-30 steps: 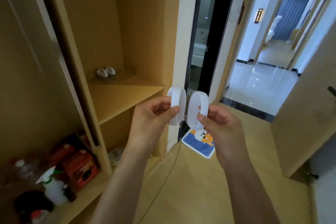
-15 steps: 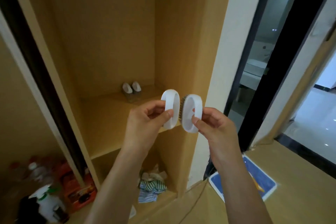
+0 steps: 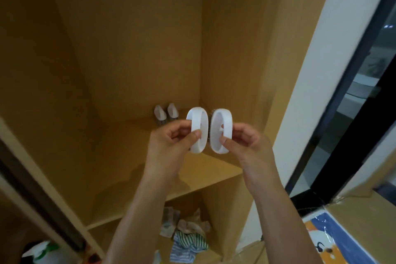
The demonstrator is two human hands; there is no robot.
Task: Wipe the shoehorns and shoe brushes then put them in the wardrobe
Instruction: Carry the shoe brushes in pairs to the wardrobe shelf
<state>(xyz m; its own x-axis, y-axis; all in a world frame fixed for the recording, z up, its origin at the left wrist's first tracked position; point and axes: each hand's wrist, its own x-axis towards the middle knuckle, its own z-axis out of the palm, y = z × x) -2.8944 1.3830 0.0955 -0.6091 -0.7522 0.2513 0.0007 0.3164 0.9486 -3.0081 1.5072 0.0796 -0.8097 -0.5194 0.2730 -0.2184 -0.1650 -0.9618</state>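
Note:
My left hand (image 3: 169, 146) pinches a white oval shoe brush (image 3: 200, 129) by its loop handle. My right hand (image 3: 248, 146) pinches a second white shoe brush (image 3: 222, 128) the same way. The two brushes stand upright, bristle sides facing each other, close together over the wardrobe shelf (image 3: 132, 169). Two more small white brushes (image 3: 166, 113) stand at the back of that shelf, just behind and left of the held pair.
The open wooden wardrobe has a right side wall (image 3: 231, 49) near my right hand. Crumpled cloths (image 3: 186, 233) lie in the compartment below the shelf. A spray bottle (image 3: 40, 253) sits at lower left. A blue mat (image 3: 334, 240) lies on the floor at right.
I have come closer to the wardrobe. Both hands with their brushes now hang over the shelf, nearer the two brushes at its back.

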